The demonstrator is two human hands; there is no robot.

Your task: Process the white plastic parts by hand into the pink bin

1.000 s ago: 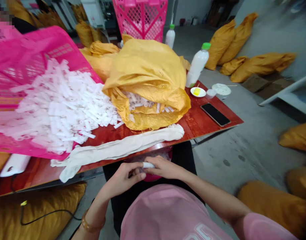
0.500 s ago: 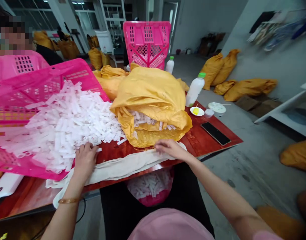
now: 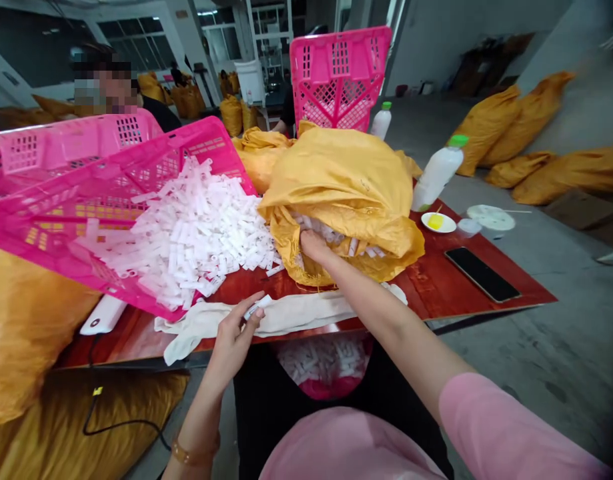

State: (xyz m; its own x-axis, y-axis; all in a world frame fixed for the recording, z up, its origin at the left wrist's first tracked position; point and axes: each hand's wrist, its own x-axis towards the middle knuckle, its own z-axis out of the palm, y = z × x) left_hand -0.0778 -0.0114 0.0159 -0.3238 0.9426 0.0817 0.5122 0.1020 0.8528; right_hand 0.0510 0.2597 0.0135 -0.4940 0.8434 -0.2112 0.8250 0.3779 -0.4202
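Between the thumb and fingers of my left hand (image 3: 239, 328) is a short white plastic tube (image 3: 259, 306), held above a white cloth (image 3: 296, 319) along the table's near edge. My right hand (image 3: 313, 248) reaches into the mouth of a yellow woven sack (image 3: 346, 173); its fingers are hidden among the tubes inside, so their grip does not show. A big heap of white tubes (image 3: 206, 230) spills from a tipped pink plastic basket (image 3: 151, 150) on the left. More tubes (image 3: 323, 360) lie in a pink container below the table edge, at my lap.
On the red table (image 3: 486, 273) at right are a black phone (image 3: 482, 274), a small dish with something yellow (image 3: 438, 223) and a white bottle with green cap (image 3: 440, 172). Another pink basket (image 3: 339, 80) stands behind the sack. A person (image 3: 106, 80) sits at far left.
My right hand has gone from the sack's front edge into its mouth. My left hand has moved away from the heap, toward me, with a tube in its fingers. The view has swung left.
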